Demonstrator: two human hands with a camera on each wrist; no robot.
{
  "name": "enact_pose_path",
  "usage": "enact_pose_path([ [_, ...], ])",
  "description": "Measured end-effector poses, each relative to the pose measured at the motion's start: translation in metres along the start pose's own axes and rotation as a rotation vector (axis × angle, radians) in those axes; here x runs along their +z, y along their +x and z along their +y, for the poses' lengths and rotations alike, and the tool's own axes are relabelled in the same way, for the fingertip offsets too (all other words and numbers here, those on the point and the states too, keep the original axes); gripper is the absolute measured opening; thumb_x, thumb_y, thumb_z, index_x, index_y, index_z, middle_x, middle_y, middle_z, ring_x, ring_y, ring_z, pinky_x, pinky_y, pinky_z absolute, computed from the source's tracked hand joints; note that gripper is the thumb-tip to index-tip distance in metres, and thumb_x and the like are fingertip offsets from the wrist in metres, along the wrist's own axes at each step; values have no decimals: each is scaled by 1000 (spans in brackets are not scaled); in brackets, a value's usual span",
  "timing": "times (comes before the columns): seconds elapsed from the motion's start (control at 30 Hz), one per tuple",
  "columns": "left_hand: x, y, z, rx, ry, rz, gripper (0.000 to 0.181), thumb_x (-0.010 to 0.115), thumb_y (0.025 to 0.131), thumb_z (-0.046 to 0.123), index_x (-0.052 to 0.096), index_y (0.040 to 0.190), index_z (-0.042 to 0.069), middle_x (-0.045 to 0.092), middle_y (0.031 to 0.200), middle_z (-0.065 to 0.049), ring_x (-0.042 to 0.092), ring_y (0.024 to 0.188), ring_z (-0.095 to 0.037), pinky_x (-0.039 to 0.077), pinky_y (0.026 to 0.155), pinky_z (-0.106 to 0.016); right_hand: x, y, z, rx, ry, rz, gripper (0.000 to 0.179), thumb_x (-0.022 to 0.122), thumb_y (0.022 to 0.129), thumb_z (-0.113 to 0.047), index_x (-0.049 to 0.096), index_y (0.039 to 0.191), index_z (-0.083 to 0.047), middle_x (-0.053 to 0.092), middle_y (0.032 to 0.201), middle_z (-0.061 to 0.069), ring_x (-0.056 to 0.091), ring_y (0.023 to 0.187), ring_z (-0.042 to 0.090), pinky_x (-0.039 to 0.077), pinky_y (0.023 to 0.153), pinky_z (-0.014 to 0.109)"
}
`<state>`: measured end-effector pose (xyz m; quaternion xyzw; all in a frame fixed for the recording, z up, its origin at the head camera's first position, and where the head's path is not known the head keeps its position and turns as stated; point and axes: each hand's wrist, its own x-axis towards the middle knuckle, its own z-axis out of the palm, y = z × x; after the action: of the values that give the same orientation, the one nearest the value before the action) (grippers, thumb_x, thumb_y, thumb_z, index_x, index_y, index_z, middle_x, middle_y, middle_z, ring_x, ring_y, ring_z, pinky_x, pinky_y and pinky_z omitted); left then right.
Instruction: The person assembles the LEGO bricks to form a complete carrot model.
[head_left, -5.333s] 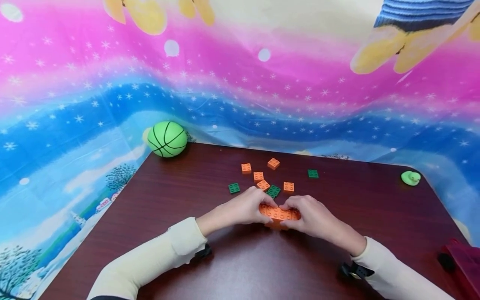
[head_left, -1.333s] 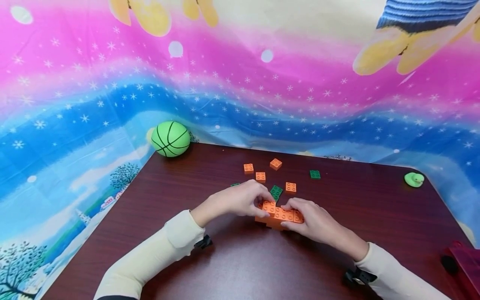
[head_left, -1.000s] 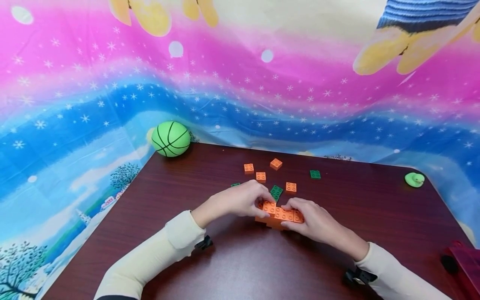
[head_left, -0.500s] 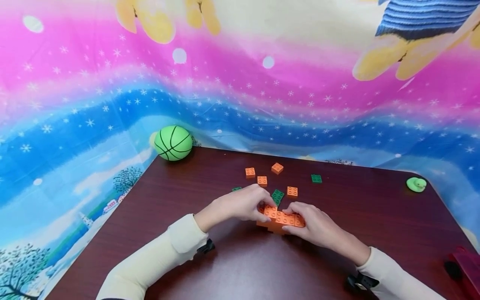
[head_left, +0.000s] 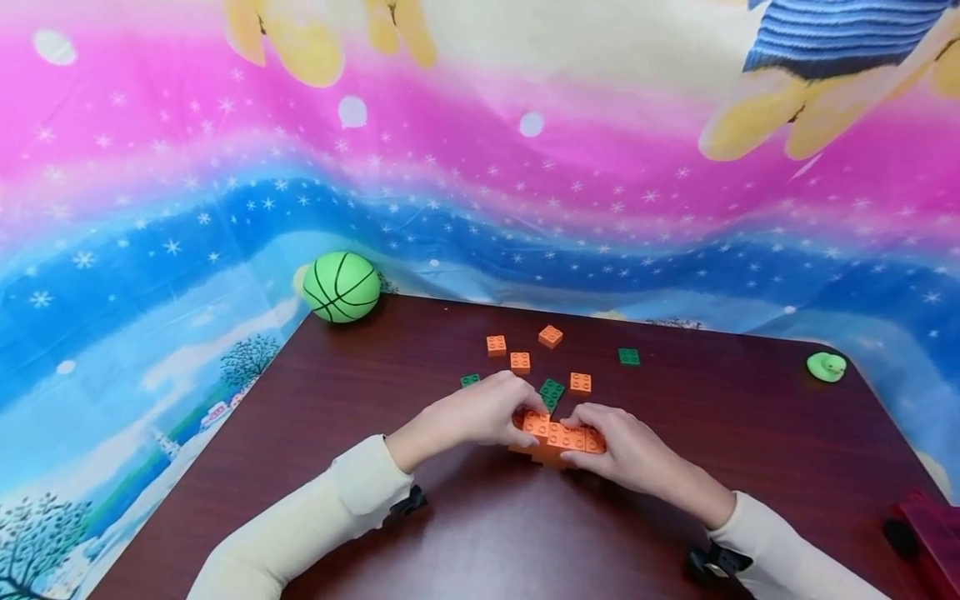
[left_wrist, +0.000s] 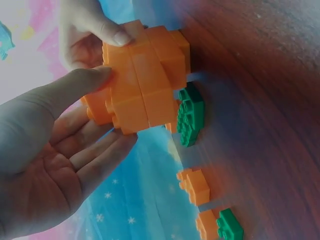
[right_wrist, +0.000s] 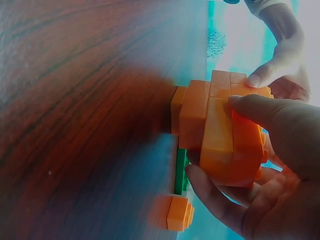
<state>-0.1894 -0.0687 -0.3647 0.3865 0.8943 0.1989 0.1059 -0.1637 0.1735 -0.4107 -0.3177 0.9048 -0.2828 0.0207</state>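
A stepped stack of orange toy bricks [head_left: 553, 452] stands on the dark table between my hands. On its left end sits a small orange brick [head_left: 536, 422], studs up. My left hand [head_left: 480, 410] pinches this brick between thumb and fingers. The right hand [head_left: 628, 446] grips the stack's right end, thumb on the near side and fingers on the far side. From the left wrist, the stack [left_wrist: 142, 75] shows flat orange sides narrowing toward the table. In the right wrist view, the right thumb presses the stack's side [right_wrist: 218, 125]; the fingers are partly hidden behind it.
Beyond the hands lie loose orange bricks [head_left: 520, 362] and green bricks [head_left: 552, 393], with another green brick [head_left: 628, 357] farther right. A green ball [head_left: 342, 287] sits at the far left corner, a green rubber duck [head_left: 826, 367] at the far right. A red translucent object [head_left: 930, 533] stands at the right edge.
Since the oldest frame, an orange brick has left the loose group, and one now sits on the stack's left end under my left hand. Over the last second the hands barely moved; the view shifted slightly.
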Motion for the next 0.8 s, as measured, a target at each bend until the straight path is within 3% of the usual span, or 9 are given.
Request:
enact_pose_path([
  [0.3,9,2,-10,23,-32,-7,37,82,89,29,75,122,14,77,106,6,60,78,0,49,70,-14,-2,1,0,-1,-15,-19,21,80,90,-34,69,105,-25,71,97,-12,58,80,-2,52,71,22],
  [0.5,10,0,-13,60,-18,3,37,79,91,30,74,124,15,70,87,9,47,63,-3,37,59,-16,-19,9,2,9,-40,-73,33,74,92,-47,71,115,-23,74,105,-12,65,90,1,56,78,27],
  [0.6,10,0,-13,59,-21,-3,38,79,91,29,74,125,14,63,77,9,40,60,-4,34,58,-17,-36,18,12,27,-83,-23,42,68,96,-51,72,121,-17,76,110,-4,70,98,9,59,86,36],
  [0.7,10,0,-13,51,-24,-10,39,79,91,29,73,126,12,59,74,10,37,59,-4,34,58,-18,-52,27,32,64,-147,46,40,70,97,-44,71,122,-13,76,111,4,72,101,19,58,90,45],
  [0.8,9,0,-11,46,-23,-16,39,78,92,30,73,126,12,57,73,8,36,59,-5,34,59,-19,-60,35,55,93,-190,52,35,73,96,-34,71,120,-8,75,112,11,71,103,27,57,90,49],
])
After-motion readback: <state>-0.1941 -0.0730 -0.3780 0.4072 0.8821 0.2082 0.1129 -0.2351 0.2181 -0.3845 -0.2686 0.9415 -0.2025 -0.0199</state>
